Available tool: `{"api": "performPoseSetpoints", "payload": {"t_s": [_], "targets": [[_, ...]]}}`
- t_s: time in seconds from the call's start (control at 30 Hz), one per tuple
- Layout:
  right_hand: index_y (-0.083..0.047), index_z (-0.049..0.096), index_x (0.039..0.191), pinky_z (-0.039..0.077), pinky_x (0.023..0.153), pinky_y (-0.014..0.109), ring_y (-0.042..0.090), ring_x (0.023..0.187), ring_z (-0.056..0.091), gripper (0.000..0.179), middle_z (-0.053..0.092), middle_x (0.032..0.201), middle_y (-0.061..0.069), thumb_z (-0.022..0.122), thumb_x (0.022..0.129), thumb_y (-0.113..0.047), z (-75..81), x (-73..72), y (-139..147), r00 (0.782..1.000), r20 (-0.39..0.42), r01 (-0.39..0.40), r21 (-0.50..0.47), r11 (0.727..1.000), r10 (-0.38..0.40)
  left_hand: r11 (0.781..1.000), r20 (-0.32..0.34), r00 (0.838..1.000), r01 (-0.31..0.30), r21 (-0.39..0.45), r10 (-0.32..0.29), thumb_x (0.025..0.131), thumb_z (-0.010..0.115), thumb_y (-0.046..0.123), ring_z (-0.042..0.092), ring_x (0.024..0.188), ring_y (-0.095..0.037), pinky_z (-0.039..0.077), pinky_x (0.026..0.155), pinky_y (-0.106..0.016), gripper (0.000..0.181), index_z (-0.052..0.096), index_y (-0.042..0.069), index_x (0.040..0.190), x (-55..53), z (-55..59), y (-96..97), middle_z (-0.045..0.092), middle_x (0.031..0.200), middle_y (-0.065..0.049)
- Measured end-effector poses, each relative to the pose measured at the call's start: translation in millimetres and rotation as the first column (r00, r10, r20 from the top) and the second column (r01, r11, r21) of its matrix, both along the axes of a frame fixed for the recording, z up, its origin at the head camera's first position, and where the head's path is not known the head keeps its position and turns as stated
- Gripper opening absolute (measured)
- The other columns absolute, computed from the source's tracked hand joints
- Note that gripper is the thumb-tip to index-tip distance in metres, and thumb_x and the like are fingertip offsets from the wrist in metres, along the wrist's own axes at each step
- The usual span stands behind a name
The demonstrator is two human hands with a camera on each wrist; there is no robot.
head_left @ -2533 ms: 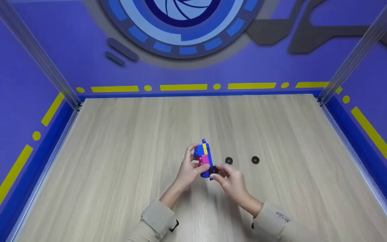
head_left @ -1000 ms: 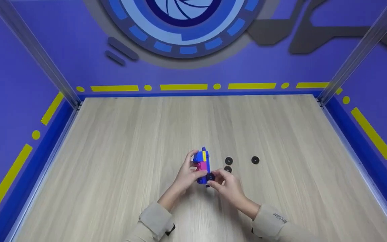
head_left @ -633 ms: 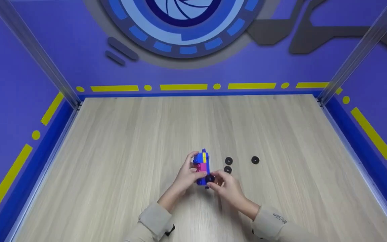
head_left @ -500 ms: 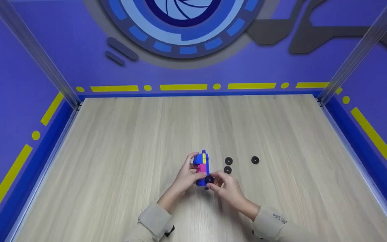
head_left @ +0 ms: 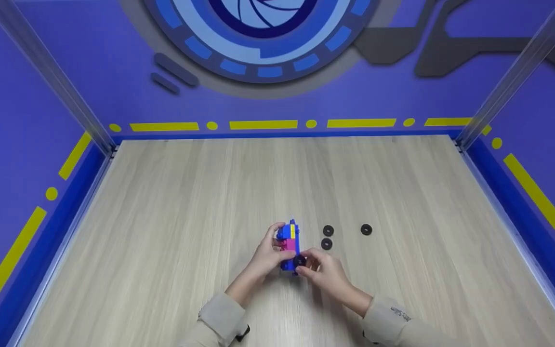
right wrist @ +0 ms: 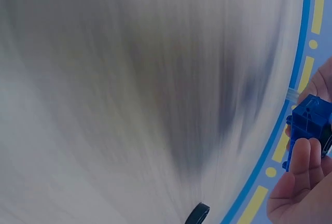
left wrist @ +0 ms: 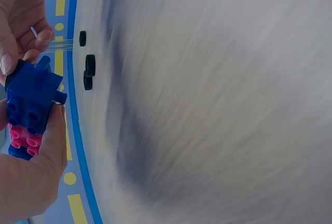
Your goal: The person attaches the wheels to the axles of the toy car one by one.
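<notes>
Near the middle front of the table, my left hand (head_left: 267, 254) grips a toy car of blue, pink and yellow building blocks (head_left: 290, 245). Its thumb lies across the pink block and its fingers wrap the far side. My right hand (head_left: 326, 270) pinches a black toy wheel (head_left: 299, 260) between thumb and fingers, at the right side of the car's near end. In the left wrist view, round studs show on the blue block (left wrist: 33, 86), and the wheel is mostly hidden. The right wrist view shows the car's blue underside (right wrist: 311, 115) beyond the right fingers (right wrist: 301, 156).
Two loose black wheels (head_left: 328, 231) lie close together just beyond the right hand. A third wheel (head_left: 366, 229) lies farther right. The wooden table (head_left: 186, 202) is bounded by blue panels (head_left: 277, 108) with yellow marks at the back and sides.
Both hands and the toy car have moved slightly towards the person, with the wheel held at the car's side. The nearer loose wheel, earlier hidden by the right hand, now shows fully.
</notes>
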State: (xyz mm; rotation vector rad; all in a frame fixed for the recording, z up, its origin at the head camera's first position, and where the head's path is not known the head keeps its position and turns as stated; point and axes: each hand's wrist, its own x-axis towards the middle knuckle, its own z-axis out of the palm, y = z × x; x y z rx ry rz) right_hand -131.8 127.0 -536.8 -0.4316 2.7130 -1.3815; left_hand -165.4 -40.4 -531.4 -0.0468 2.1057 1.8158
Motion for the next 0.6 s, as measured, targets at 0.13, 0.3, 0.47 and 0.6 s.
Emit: {"api": "performPoseSetpoints", "payload": {"t_s": [0.13, 0.3, 0.47, 0.6], "targets": [[-0.007, 0.061, 0.100, 0.044, 0.056, 0.018, 0.003, 0.064, 0.049, 0.027, 0.058, 0.074, -0.002, 0.067, 0.076, -0.017, -2.1, -0.5, 1.1, 1.000, -0.003, -0.017, -0.003, 1.000, 0.017, 1.000, 0.001, 1.000, 0.012, -0.005, -0.012, 0.074, 0.066, 0.010, 0.046, 0.098, -0.026, 0.044, 0.073, -0.033, 0.073, 0.028, 0.023, 0.135, 0.3, -1.3, -0.2, 0.046, 0.107, -0.015], [-0.007, 0.061, 0.099, 0.044, 0.057, 0.018, 0.003, 0.064, 0.050, 0.026, 0.058, 0.075, -0.002, 0.067, 0.075, -0.017, -3.7, -0.8, 2.3, 0.999, -0.007, -0.040, -0.003, 0.999, 0.040, 1.000, 0.008, 1.000, 0.018, 0.001, -0.018, 0.075, 0.065, 0.007, 0.047, 0.098, -0.027, 0.044, 0.074, -0.035, 0.071, 0.028, 0.019, 0.135, 4.9, 8.0, -0.7, 0.046, 0.108, -0.017], [-0.006, 0.061, 0.098, 0.045, 0.058, 0.018, 0.004, 0.065, 0.051, 0.027, 0.059, 0.076, 0.000, 0.067, 0.076, -0.019, -5.5, -2.6, 6.7, 0.997, -0.016, -0.071, -0.008, 0.997, 0.071, 1.000, 0.006, 1.000, 0.006, -0.009, -0.005, 0.075, 0.065, 0.006, 0.048, 0.098, -0.027, 0.045, 0.075, -0.037, 0.073, 0.027, 0.019, 0.136, 2.9, -0.9, -0.8, 0.045, 0.110, -0.018], [-0.002, 0.060, 0.099, 0.046, 0.061, 0.019, 0.007, 0.067, 0.053, 0.030, 0.059, 0.079, 0.001, 0.066, 0.076, -0.020, -5.0, -8.6, 16.3, 0.998, -0.018, -0.064, -0.010, 0.998, 0.064, 0.999, 0.018, 1.000, -0.016, -0.028, 0.017, 0.075, 0.065, 0.008, 0.048, 0.099, -0.027, 0.046, 0.076, -0.037, 0.073, 0.027, 0.022, 0.136, 1.1, -5.3, -1.5, 0.045, 0.109, -0.017]]}}
